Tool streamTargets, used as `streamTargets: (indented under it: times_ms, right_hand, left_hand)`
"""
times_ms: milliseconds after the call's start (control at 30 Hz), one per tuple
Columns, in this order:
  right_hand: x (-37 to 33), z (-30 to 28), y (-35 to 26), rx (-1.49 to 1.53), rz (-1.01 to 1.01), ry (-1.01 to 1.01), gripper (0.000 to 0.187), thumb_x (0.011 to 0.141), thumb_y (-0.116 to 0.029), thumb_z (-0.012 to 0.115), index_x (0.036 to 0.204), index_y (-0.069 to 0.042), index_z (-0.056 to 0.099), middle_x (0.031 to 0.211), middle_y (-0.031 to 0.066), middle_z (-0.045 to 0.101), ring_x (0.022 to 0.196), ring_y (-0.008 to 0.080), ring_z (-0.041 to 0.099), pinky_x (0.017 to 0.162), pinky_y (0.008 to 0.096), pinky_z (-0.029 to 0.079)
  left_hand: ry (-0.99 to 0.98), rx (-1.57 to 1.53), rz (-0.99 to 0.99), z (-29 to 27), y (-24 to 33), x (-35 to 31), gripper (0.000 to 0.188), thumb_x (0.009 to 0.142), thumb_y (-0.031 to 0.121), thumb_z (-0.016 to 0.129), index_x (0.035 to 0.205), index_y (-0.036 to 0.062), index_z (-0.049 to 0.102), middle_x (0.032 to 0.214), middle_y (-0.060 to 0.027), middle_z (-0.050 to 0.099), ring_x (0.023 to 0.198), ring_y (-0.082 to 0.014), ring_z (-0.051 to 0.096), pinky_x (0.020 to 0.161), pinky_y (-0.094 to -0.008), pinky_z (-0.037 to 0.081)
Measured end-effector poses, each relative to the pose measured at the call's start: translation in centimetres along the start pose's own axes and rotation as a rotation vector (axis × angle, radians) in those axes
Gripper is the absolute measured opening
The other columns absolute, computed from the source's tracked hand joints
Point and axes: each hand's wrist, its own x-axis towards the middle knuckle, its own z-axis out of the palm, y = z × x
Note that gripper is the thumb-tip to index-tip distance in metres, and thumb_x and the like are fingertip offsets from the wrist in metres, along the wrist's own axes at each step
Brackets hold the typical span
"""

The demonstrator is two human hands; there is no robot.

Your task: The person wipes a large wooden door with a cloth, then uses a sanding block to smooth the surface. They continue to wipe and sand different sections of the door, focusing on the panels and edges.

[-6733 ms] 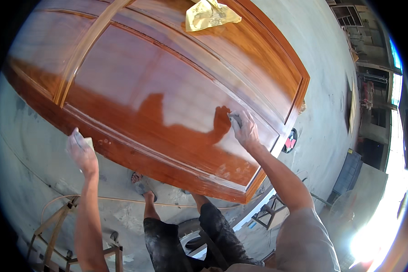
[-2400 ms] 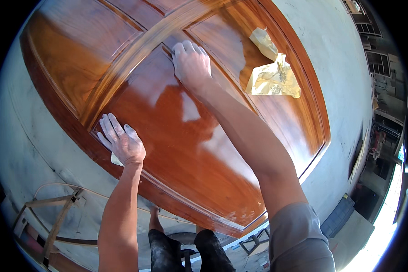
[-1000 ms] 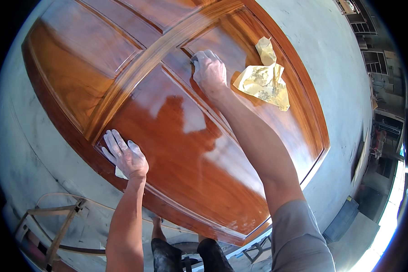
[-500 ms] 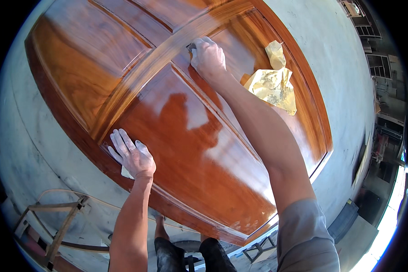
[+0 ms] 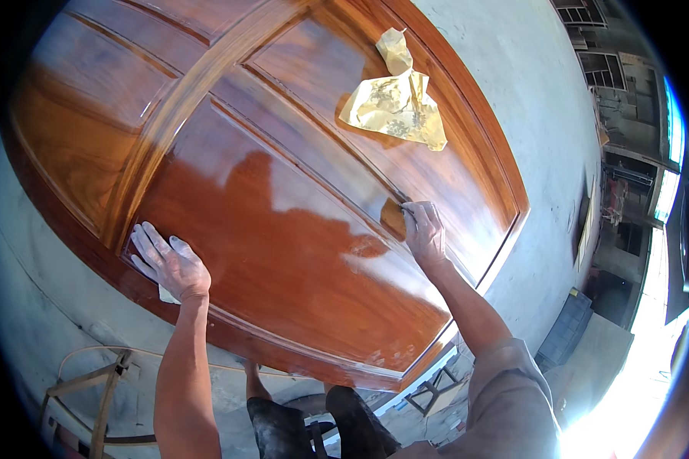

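Note:
A varnished reddish-brown panelled wooden door (image 5: 283,268) lies in front of me, with raised mouldings around its glossy panels. My left hand (image 5: 172,264) rests flat near its left edge, fingers stretched out and dusted white. A small white scrap (image 5: 168,295) sticks out from under the heel of that hand; the rest of it is hidden. On the long moulding at the right, my right hand (image 5: 426,231) presses down with pinched fingers. Something small and dark shows at its fingertips, too little to name. Beyond it a crumpled yellow sheet (image 5: 394,107) with grey smudges lies on the right panel.
Pale grey floor (image 5: 505,92) surrounds the door. A wooden frame stand (image 5: 92,382) is at the lower left, with a thin hose or cord near it. My legs (image 5: 283,424) are close to the near edge. At the right are dark racks (image 5: 601,70) and a grey box (image 5: 566,325).
My right hand has drawn back toward me along the moulding, from the middle rail to lower down. The left hand keeps its place on the door. The whole view has shifted.

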Motion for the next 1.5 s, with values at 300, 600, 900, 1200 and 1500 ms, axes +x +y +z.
streamTargets:
  times_ms: [300,600,900,1200,1500]
  right_hand:
    - [1.6,0.1,0.8,-0.043,-0.126,0.026,0.021,0.088,-0.001,0.074,0.107,-0.005,0.069,0.098,0.0122,0.068,0.091,0.0328,0.068,0.077,0.0442,0.059]
    - [5.1,2.0,-1.0,-0.004,-0.156,0.042,0.022,0.086,-0.002,0.074,0.106,-0.006,0.066,0.096,0.0127,0.066,0.092,0.0337,0.068,0.076,0.0438,0.059]
    - [8.3,4.0,-3.4,0.064,-0.174,0.048,0.021,0.091,-0.003,0.072,0.11,-0.007,0.065,0.101,0.0139,0.064,0.097,0.0357,0.066,0.079,0.0463,0.059]
    - [14.1,7.5,-8.2,0.094,-0.171,0.053,0.014,0.094,-0.005,0.071,0.108,-0.005,0.067,0.102,0.0155,0.067,0.09,0.0373,0.069,0.078,0.0459,0.06]
    - [27.3,12.3,-15.5,0.113,-0.282,0.06,0.014,0.098,-0.014,0.064,0.109,-0.005,0.061,0.108,0.0191,0.063,0.1,0.0407,0.067,0.082,0.0539,0.059]
  left_hand:
    - [0.016,0.007,-0.013,0.4,-0.6,0.3,0.057,0.112,0.029,0.044,0.165,0.0089,0.035,0.171,-0.011,0.032,0.16,-0.0294,0.028,0.13,-0.0581,0.022]
    - [0.013,-0.015,0.0,0.3,-0.9,0.1,0.058,0.112,0.031,0.04,0.165,0.0066,0.036,0.171,-0.0144,0.033,0.159,-0.0311,0.029,0.13,-0.0588,0.02]
    - [0.029,-0.025,0.014,0.0,-0.2,0.1,0.061,0.108,0.022,0.05,0.165,0.0053,0.033,0.169,-0.0151,0.034,0.158,-0.0349,0.031,0.128,-0.0619,0.023]
    - [0.009,-0.032,0.005,-1.0,-0.2,0.1,0.061,0.108,0.021,0.049,0.165,0.0036,0.033,0.171,-0.0154,0.032,0.158,-0.0363,0.03,0.127,-0.0626,0.024]
    - [-0.054,-0.028,-0.007,-1.5,1.1,0.5,0.069,0.1,0.017,0.06,0.162,-0.0003,0.035,0.171,-0.0169,0.03,0.16,-0.0359,0.027,0.129,-0.062,0.023]
